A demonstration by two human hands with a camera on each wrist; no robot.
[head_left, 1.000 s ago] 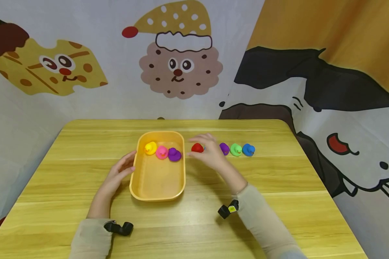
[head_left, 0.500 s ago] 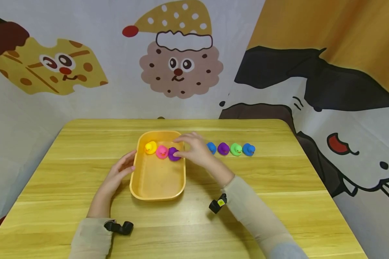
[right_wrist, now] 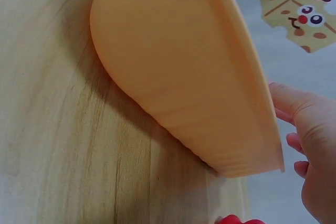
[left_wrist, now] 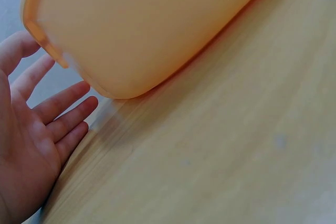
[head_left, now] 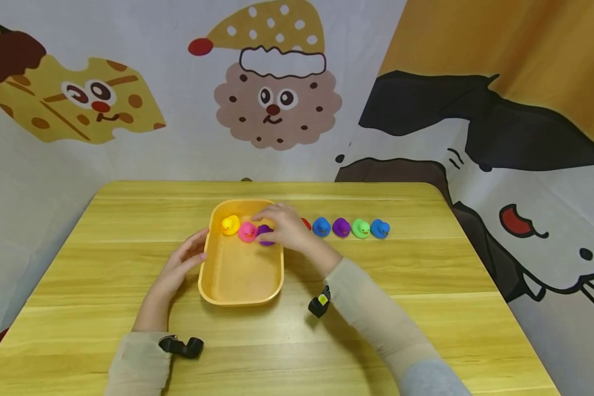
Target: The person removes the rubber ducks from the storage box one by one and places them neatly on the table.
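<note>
My left hand (head_left: 180, 264) rests beside the left wall of a yellow-orange plastic tray (head_left: 240, 280), fingers extended. In the left wrist view, its fingers (left_wrist: 63, 103) are spread near the tray's end. My right hand (head_left: 289, 228) reaches over the tray's right rim, thumb and fingers apart above a purple rubber duck (head_left: 264, 230), which it partly covers. Just left of the fingertips sits a pink rubber duck (head_left: 247, 232), and beyond it a yellow rubber duck (head_left: 230, 225). The right wrist view hides the fingertips behind the tray wall.
Right of the tray, a row stands on the wooden table (head_left: 425, 330): a red duck (head_left: 306, 224) half hidden by my right hand, a blue duck (head_left: 321, 226), a purple duck (head_left: 341, 227), a green duck (head_left: 361, 228) and another blue duck (head_left: 380, 229).
My right hand has moved left from around the red duck to over the tray, leaving the red duck on the table. The left hand and tray have stayed in place.
</note>
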